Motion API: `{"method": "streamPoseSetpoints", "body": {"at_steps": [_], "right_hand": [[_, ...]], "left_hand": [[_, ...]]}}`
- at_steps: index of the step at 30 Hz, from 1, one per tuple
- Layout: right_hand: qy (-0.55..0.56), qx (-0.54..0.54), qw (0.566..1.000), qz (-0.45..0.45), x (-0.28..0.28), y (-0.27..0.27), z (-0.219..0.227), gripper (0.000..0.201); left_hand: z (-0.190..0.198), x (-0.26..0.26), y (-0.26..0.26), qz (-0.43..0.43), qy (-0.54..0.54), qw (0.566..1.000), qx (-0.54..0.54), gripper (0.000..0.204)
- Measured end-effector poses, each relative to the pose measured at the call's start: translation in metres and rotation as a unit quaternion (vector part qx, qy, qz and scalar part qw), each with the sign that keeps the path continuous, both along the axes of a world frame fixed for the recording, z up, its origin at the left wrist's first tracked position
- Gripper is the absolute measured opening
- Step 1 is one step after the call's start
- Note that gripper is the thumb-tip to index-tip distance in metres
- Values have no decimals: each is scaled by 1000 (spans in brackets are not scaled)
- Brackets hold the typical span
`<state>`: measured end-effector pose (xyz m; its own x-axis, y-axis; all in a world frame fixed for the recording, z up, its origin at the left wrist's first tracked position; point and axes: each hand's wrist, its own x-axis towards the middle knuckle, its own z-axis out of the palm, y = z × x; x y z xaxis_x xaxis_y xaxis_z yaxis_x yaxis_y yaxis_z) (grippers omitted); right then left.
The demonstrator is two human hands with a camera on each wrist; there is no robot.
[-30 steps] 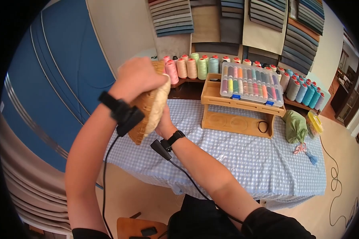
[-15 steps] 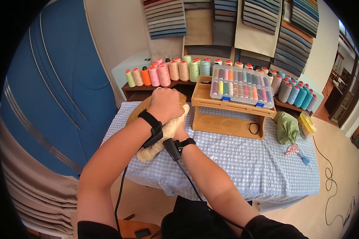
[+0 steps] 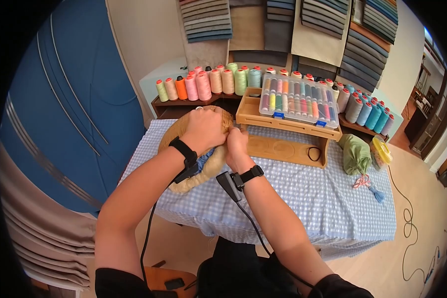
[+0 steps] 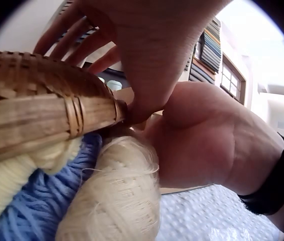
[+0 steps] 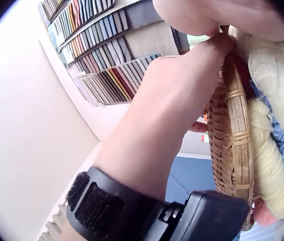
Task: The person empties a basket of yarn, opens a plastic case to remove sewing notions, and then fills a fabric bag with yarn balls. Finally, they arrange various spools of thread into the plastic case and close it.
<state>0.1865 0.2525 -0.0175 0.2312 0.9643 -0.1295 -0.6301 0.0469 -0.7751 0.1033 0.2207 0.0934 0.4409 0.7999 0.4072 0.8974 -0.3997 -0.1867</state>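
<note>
A woven basket [image 3: 173, 130] is tilted on its side above the cloth, its opening toward the person. My left hand [image 3: 203, 130] grips its rim from above; in the left wrist view that hand [image 4: 147, 45] spreads its fingers over the woven outside, thumb at the rim. At the rim's near right my right hand [image 3: 237, 146] is curled, its fingertips hidden. Cream yarn [image 4: 117, 196], blue yarn [image 4: 46, 206] and pale yellow yarn [image 5: 269, 155] lie inside, against the rim. A bit of pink [image 5: 263, 213] shows below the yellow yarn.
Right of the hands stands a wooden shelf [image 3: 283, 124] with a clear box of threads [image 3: 298, 102] on top. Thread cones [image 3: 203, 85] line the back. A green pouch [image 3: 355, 155] and yellow-lidded container [image 3: 381, 153] sit at the right of the checked cloth [image 3: 283, 198].
The raised basket has come down toward the table. Over the last half second my right hand has moved up and right along the rim, and blue yarn has come into view.
</note>
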Motion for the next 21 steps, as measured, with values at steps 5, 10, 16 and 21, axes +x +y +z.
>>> {"method": "streamPoseSetpoints", "body": {"at_steps": [5, 10, 16, 21], "right_hand": [[-129, -11, 991, -45, 8, -17, -2, 56], [-548, -102, 830, -27, 22, -48, 39, 63], [-557, -3, 830, -18, 35, -47, 35, 49], [-303, -63, 940, 142, 42, -33, 38, 41]], "left_hand": [[-1, -32, 1, -83, -87, 993, -22, 57], [-8, -109, 34, 80, -217, 966, -119, 71], [-40, -161, 45, 226, -372, 804, -405, 84], [-40, -166, 36, 170, -458, 762, -424, 90]]}}
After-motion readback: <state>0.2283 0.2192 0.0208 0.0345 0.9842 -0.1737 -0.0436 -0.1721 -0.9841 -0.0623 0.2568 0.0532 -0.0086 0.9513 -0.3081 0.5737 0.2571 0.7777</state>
